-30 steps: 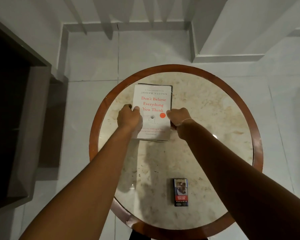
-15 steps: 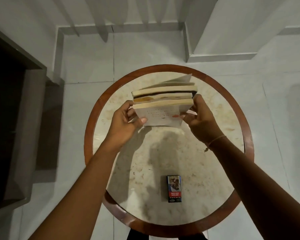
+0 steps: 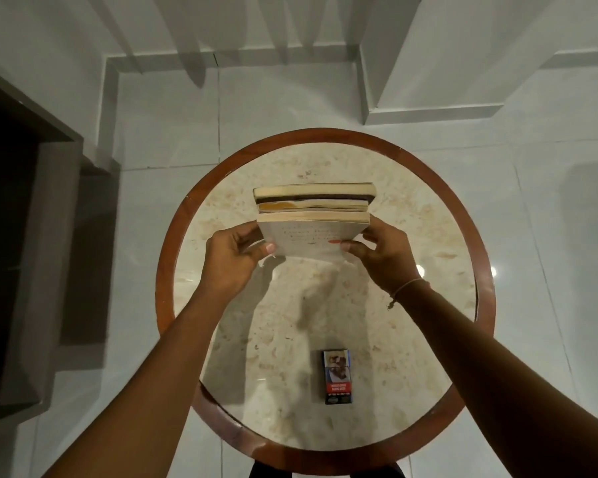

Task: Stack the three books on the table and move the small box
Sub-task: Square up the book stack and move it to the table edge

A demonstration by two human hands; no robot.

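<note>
Three books [image 3: 313, 215] are pressed together as one stack, tilted up on edge so their page edges face me, held above the far middle of the round table [image 3: 201, 181]. The white cover with red lettering faces me. My left hand [image 3: 237, 258] grips the stack's left side and my right hand [image 3: 382, 257] grips its right side. The small box [image 3: 338, 376], dark with a red band, lies flat near the table's front edge, well apart from both hands.
The table has a pale marble top inside a reddish-brown wooden rim. White tiled floor surrounds it. A dark cabinet [image 3: 25, 236] stands to the left, and white wall steps rise at the back right.
The stack lay flat on the table a second ago. Both hands have lifted and tipped it up on edge, and the loose top cover that stood up has closed.
</note>
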